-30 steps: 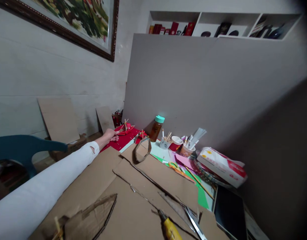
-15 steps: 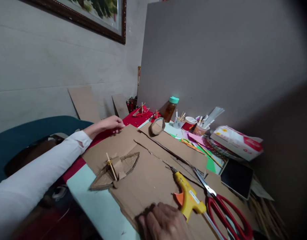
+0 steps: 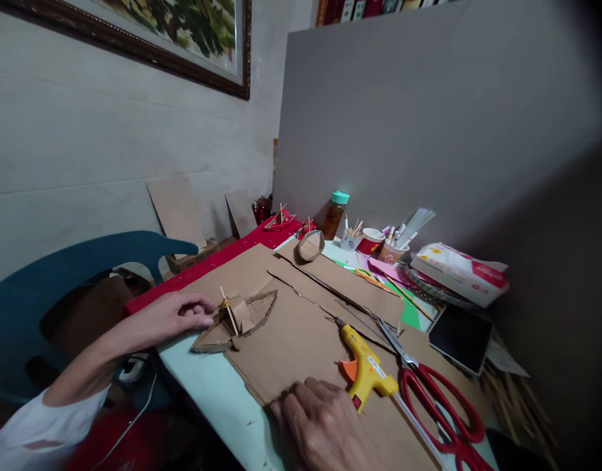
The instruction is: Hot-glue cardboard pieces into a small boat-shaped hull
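Observation:
A small cardboard boat (image 3: 246,316), with a wooden stick across it and a curved cardboard piece, lies on a sheet of brown cardboard (image 3: 291,347). Beside its left side is my left hand (image 3: 180,315), fingers loosely curled and nothing visible in them; I cannot tell whether it touches the rim. My right hand (image 3: 320,418) rests curled at the cardboard's near edge, its fingertips hidden. Just right of it lies a yellow glue gun (image 3: 367,365) with an orange trigger. Red-handled scissors (image 3: 428,386) lie farther right.
An oval cardboard piece (image 3: 310,245) sits at the back of the sheet. Beyond are a bottle with a green lid (image 3: 334,214), cups of sticks (image 3: 350,239), a tissue pack (image 3: 460,271) and a dark tablet (image 3: 461,339). A blue chair (image 3: 109,252) stands left.
My left hand has come back from the cardboard's far left edge to the side of the boat. The right hand stays near the same spot. The view has tilted slightly upward.

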Demonstrator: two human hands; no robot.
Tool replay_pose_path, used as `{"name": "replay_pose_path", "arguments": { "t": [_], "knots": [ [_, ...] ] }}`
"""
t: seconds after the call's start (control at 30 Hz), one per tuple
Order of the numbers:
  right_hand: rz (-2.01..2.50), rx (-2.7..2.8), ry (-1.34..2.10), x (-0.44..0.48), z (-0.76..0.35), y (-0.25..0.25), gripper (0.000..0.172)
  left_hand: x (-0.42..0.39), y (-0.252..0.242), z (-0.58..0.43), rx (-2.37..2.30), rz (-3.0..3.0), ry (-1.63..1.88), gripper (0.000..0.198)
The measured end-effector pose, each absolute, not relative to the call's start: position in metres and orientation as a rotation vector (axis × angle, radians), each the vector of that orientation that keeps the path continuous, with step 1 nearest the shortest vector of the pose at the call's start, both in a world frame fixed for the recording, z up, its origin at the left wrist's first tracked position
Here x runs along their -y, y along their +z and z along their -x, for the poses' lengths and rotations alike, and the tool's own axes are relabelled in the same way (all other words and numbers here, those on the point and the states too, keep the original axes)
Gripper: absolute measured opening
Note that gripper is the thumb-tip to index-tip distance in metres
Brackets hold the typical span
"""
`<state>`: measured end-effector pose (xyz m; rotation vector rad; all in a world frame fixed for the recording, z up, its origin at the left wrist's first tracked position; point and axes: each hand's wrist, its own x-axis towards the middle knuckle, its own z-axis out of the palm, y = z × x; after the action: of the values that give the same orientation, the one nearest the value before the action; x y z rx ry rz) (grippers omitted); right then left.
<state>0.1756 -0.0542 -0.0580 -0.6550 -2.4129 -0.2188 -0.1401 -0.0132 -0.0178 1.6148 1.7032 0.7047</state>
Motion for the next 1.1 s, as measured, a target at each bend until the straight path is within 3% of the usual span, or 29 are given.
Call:
{"name": "replay_pose_path", "arguments": {
  "t": [0.1,0.33,0.47,0.77,1.1],
  "knots": [
    [0.66,2.406,-0.218,0.053,-0.176,-0.057,0.054,0.009,-0.028,0.129,-1.772,-1.723,0.66,0.022],
    [0.69,2.38,-0.232,0.05,-0.174,-0.058,0.059,0.01,-0.045,0.119,-1.925,-1.95,0.575,0.029],
    [0.698,2.369,-0.234,0.05,-0.175,-0.058,0.061,0.018,-0.036,0.107,-1.989,-1.999,0.747,0.017],
    [0.706,2.339,-0.257,0.047,-0.175,-0.06,0.058,0.033,-0.014,0.074,-1.942,-2.079,1.216,0.019],
    [0.697,2.257,-0.348,0.046,-0.172,-0.065,0.055,0.037,-0.014,0.061,-1.819,-2.179,1.422,0.013]
  ]
}}
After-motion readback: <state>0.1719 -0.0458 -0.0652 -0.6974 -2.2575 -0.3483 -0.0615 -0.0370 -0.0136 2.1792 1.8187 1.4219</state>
